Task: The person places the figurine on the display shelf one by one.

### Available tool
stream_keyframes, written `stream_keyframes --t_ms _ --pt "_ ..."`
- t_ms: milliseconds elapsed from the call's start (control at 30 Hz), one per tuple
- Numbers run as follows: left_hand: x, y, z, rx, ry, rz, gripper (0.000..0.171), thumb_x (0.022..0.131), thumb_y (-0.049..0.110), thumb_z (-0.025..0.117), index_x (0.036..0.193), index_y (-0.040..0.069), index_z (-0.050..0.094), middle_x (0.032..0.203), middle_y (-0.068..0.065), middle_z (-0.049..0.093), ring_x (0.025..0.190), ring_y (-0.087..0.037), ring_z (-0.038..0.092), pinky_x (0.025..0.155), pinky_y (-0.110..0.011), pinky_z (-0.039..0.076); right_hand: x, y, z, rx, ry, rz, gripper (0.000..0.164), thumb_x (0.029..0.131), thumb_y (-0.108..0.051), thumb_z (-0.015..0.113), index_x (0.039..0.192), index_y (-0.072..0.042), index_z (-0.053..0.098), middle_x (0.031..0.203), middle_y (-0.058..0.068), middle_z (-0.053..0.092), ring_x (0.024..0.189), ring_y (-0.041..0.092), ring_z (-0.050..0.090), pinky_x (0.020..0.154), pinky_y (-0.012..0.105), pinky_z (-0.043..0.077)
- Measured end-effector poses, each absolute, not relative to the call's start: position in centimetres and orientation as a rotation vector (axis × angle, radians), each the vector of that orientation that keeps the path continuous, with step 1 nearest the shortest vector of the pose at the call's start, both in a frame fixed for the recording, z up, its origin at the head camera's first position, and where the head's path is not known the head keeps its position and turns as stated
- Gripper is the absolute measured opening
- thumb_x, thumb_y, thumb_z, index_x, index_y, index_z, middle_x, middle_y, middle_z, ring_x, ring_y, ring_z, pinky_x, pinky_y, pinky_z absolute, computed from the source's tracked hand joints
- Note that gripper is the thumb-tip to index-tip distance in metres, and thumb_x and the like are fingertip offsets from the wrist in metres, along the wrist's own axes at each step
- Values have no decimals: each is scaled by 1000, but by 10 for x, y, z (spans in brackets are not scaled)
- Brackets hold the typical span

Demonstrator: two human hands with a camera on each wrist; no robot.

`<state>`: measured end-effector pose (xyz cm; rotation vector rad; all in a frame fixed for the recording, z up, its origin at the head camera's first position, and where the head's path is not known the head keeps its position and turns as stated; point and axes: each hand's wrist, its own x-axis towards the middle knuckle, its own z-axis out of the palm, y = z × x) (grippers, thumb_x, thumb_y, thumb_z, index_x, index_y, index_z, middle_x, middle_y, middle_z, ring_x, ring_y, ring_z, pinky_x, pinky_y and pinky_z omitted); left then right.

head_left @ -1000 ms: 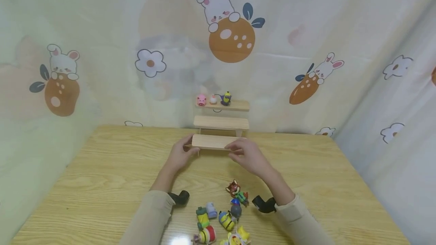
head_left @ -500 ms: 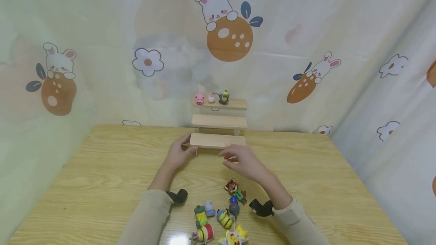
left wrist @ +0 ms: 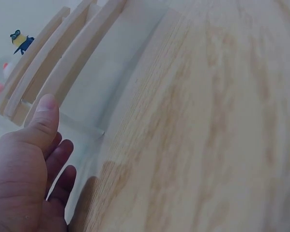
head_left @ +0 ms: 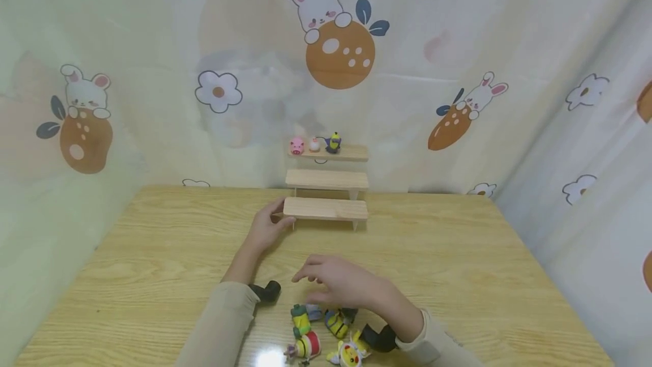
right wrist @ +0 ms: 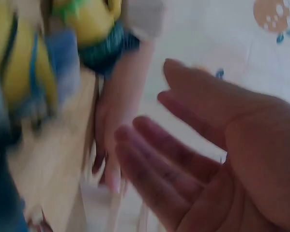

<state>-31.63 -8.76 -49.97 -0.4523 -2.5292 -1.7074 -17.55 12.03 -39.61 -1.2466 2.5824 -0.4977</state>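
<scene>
A small three-tier wooden stand (head_left: 326, 208) is set at the back of the table, with a pink pig (head_left: 297, 145), a small white figure (head_left: 314, 144) and a minion figure (head_left: 333, 143) on its top tier. My left hand (head_left: 267, 228) touches the left end of the lowest tier; in the left wrist view its thumb (left wrist: 45, 108) rests at the plank and the other fingers hang loosely below. My right hand (head_left: 343, 282) is above the toys with loosely bent fingers and nothing in it. Below it lie a green-and-yellow figure (head_left: 300, 320) and a minion toy (head_left: 336, 323).
Nearer the front edge lie a red, white and yellow toy (head_left: 308, 345) and a yellow figure in white (head_left: 350, 353). Black wrist mounts (head_left: 267, 291) stick out beside both sleeves. A patterned curtain (head_left: 153, 129) hangs behind the wooden table (head_left: 433, 254).
My right hand has left the right side of the lowest tier and moved back toward the toys, covering the fox figure. The left hand stays at the stand.
</scene>
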Motion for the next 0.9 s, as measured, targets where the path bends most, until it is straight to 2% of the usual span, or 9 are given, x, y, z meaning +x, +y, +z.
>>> stream_keyframes --t_ms 167,433,733,900 --pt "-317 -88 -499 -448 -2536 -1716 68 85 31 70 143 8 42 134 -11 56 123 -27 52 98 -43 48 -168 114 -400 -1255 2595 -333 42 89 -30 66 129 -17 58 121 -4 59 105 7 59 88 18 50" --pt "-318 -88 -496 -441 -2543 -1688 68 85 33 70 142 8 43 134 -12 56 124 -27 52 99 -43 47 -169 112 -403 -1211 2524 -235 52 86 -32 70 134 -17 54 118 -4 61 96 2 57 79 13 48" --pt "-318 -89 -499 -458 -2536 -1673 67 85 32 70 142 7 43 133 -11 57 123 -27 52 98 -42 48 -170 113 -409 -1093 2497 -263 59 85 -30 72 139 -21 48 121 -6 61 106 5 57 89 21 50" --pt "-318 -88 -500 -451 -2533 -1685 67 85 33 70 141 8 44 132 -11 57 123 -26 52 99 -43 47 -171 115 -415 -1085 2507 -257 60 87 -29 70 141 -22 45 113 -8 61 99 2 55 85 21 50"
